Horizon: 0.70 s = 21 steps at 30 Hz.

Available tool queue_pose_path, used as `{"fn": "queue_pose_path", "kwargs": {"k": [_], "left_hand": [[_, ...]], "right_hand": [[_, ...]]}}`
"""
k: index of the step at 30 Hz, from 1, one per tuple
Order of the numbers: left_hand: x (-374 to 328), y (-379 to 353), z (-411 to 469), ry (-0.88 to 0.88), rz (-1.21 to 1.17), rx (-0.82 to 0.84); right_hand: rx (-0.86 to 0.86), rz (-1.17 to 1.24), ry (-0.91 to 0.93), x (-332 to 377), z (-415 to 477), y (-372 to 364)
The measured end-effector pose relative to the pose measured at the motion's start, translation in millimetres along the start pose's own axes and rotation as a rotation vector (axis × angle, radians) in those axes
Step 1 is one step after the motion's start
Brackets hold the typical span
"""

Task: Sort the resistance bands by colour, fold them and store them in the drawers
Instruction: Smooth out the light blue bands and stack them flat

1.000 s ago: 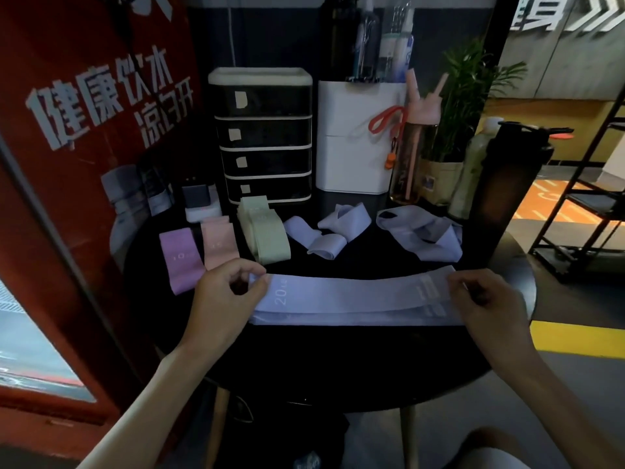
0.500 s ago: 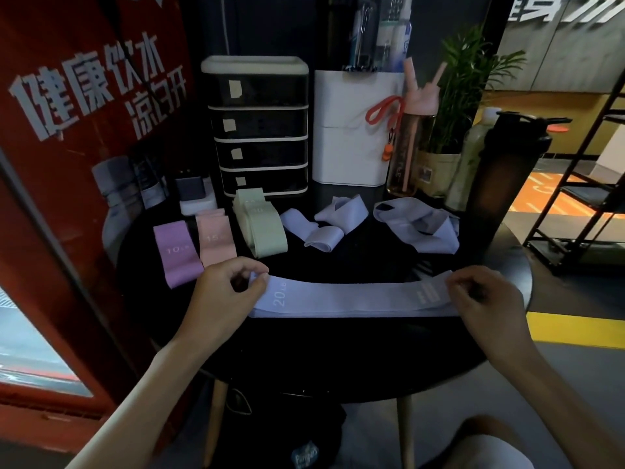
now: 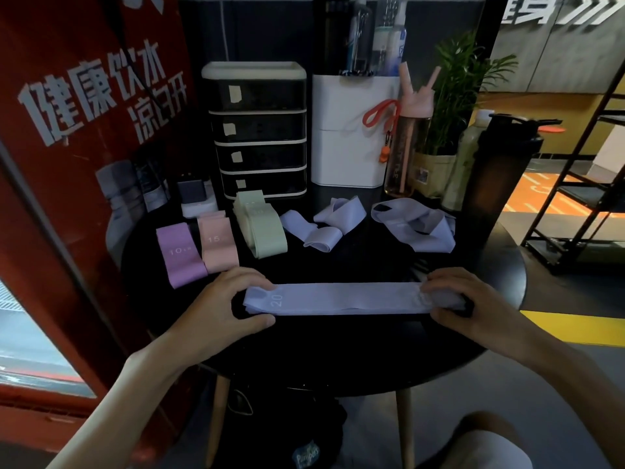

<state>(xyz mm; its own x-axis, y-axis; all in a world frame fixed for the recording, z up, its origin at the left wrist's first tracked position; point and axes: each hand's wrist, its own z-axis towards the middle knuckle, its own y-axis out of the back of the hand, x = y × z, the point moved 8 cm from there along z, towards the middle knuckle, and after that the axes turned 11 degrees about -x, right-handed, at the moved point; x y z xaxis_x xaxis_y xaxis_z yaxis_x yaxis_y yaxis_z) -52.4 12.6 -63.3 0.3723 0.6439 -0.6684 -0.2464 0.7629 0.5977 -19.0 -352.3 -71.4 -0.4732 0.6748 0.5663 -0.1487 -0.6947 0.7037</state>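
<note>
Your left hand [image 3: 223, 309] and right hand [image 3: 473, 306] pinch the ends of a flattened lavender band [image 3: 338, 299]. Beyond your left hand, purple band [image 3: 181, 253], pink band [image 3: 218, 245] and green bands [image 3: 263, 231] lie folded; two loose lavender bands [image 3: 324, 228] and closed drawers [image 3: 260, 130] wait beyond.

Gym corner: resistance bands [image 3: 218, 245] on round table [image 3: 338, 350], shaker bottle [image 3: 497, 170], drinking-water poster [image 3: 94, 106], metal rack [image 3: 575, 253].

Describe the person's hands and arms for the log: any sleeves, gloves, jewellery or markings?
The left hand and the right hand are ungloved, with no ring in view. The left forearm and the right forearm are bare down to the frame's edge: no sleeve, watch, bracelet or marking shows on either.
</note>
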Motion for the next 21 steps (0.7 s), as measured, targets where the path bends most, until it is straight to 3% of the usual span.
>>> {"fn": "queue_pose_path", "kwargs": {"k": [21], "left_hand": [[1.4, -1.8, 1.2, 0.014, -0.060, 0.010]], "right_hand": [[-0.111, 0.082, -0.134, -10.0, 1.4, 18.3]]}}
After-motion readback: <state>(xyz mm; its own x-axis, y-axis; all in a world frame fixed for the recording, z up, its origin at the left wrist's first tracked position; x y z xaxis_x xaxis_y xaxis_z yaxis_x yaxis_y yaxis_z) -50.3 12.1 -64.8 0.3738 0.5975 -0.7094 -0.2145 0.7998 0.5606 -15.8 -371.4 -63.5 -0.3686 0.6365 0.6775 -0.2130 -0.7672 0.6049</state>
